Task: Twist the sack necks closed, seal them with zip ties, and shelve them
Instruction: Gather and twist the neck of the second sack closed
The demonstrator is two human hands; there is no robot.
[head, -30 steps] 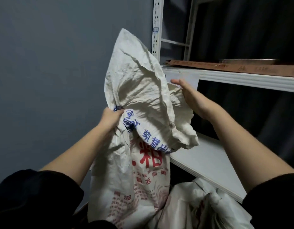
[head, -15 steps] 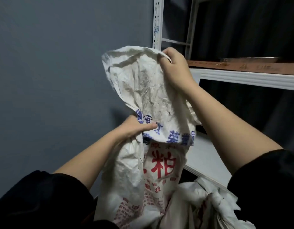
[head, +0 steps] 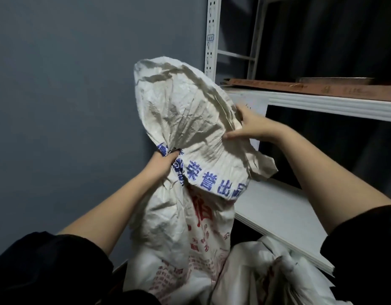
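A white woven sack (head: 185, 234) with blue and red printed characters stands upright in front of me. Its loose top flops up and to the right. My left hand (head: 162, 164) is clenched around the gathered neck on the sack's left side, just below the blue lettering. My right hand (head: 252, 126) pinches the right edge of the floppy top, thumb on the near face and fingers behind. A second white sack (head: 269, 274) with a bunched neck sits low at the right. No zip tie is visible.
A white metal shelving unit stands to the right, with a white shelf board (head: 284, 219) at waist height and an upper shelf rail (head: 335, 104) carrying a brown board (head: 322, 86). Its perforated upright (head: 211, 36) rises behind the sack. A grey wall (head: 69, 95) fills the left.
My right hand has dropped from the top edge of the sack's mouth to its right side. The loose top has spread wider, and my left hand has tightened on the neck.
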